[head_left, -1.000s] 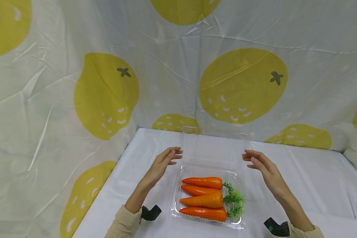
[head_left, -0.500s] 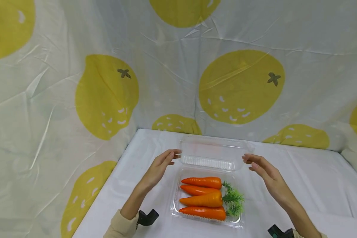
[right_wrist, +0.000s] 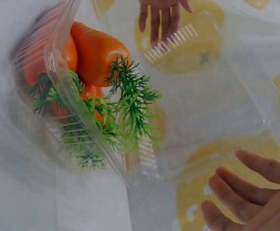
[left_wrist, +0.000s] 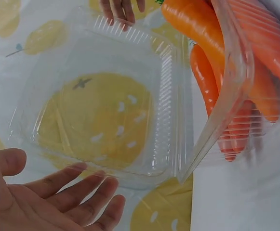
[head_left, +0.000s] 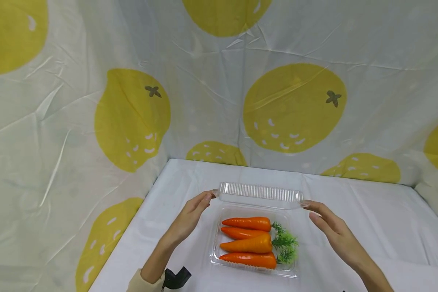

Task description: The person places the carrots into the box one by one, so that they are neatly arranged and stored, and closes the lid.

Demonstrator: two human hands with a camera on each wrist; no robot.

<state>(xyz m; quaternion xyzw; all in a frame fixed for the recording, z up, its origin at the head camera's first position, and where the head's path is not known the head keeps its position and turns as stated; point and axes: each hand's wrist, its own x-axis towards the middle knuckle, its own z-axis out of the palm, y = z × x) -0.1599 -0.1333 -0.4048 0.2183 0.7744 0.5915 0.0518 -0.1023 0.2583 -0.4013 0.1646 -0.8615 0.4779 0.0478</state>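
Note:
A clear plastic clamshell box lies in front of me with several orange carrots in its base, green tops to the right. Its hinged lid is raised and tilted over the back of the base. My left hand has its fingertips at the lid's left edge; in the left wrist view the left hand shows extended fingers and the thumb apart. At the lid's right edge are the fingertips of my right hand. The right wrist view shows the right hand with fingers spread loosely.
The box stands on a white-covered table. Behind and to the left hangs a pale curtain printed with yellow lemons. A black wrist camera sits at the left sleeve cuff.
The lid has swung from standing up at the back toward me, and its edge is lower. Both hands have come slightly nearer with it. The carrots stay in place.

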